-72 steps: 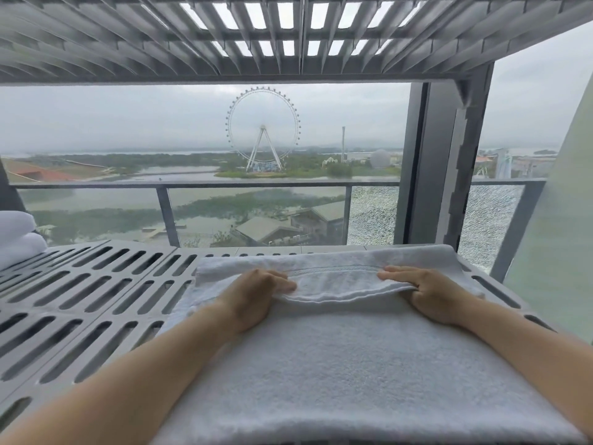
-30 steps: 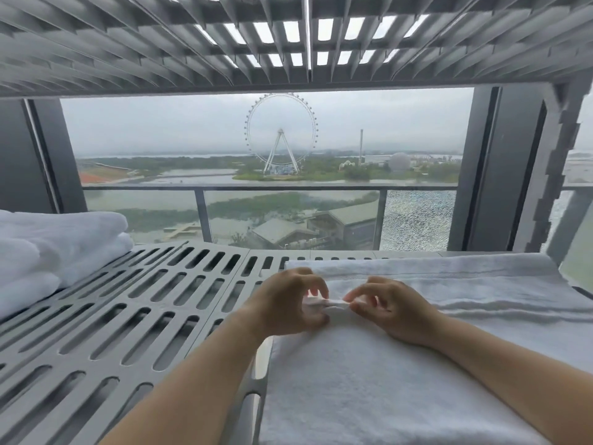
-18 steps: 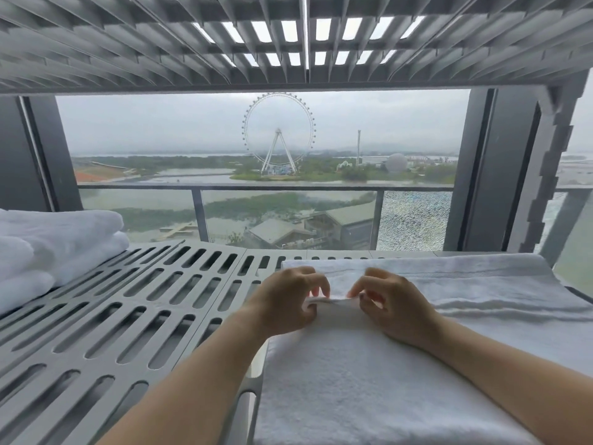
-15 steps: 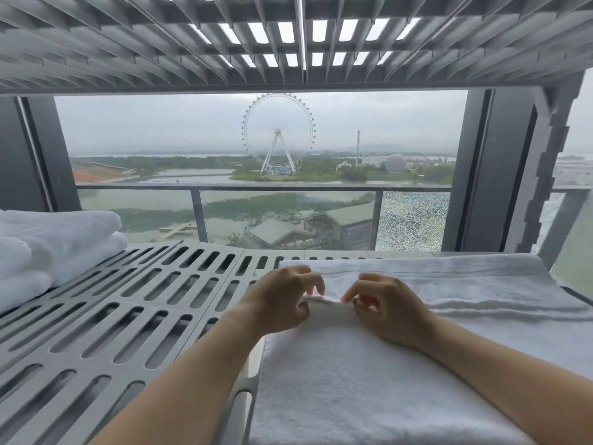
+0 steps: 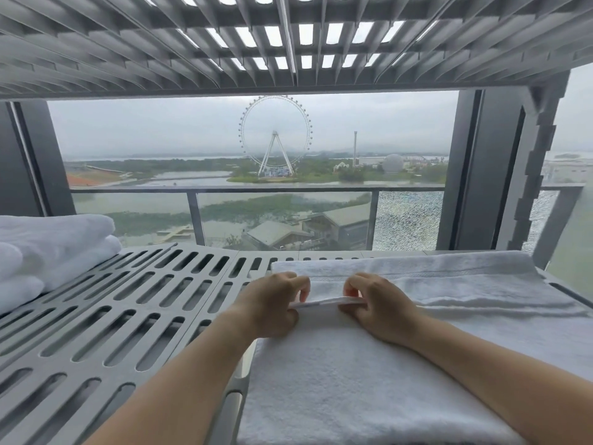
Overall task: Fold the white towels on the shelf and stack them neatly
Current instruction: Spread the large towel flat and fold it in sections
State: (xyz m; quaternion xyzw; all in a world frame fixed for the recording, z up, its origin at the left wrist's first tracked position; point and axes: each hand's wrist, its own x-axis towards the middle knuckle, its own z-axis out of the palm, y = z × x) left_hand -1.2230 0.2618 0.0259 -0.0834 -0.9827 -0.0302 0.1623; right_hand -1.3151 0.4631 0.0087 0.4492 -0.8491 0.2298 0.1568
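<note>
A large white towel (image 5: 353,374) lies spread on the right half of the grey slotted shelf (image 5: 106,316), partly folded, with a doubled layer running across its far side. My left hand (image 5: 272,303) and my right hand (image 5: 375,303) sit close together near the towel's left side. Both pinch the same thin folded edge between thumb and fingers, holding it slightly off the cloth. A stack of folded white towels (image 5: 48,248) rests at the shelf's left end, apart from both hands.
Another slotted grey shelf (image 5: 288,43) hangs close overhead. Behind the shelf are a window, a balcony railing (image 5: 256,189) and dark frame posts (image 5: 481,171) at right and left. Bare slotted shelf lies between the towel stack and the spread towel.
My hands, once wide apart on the towel's fold, came together near its left side and pinched the edge. In the last half second they lifted that edge slightly.
</note>
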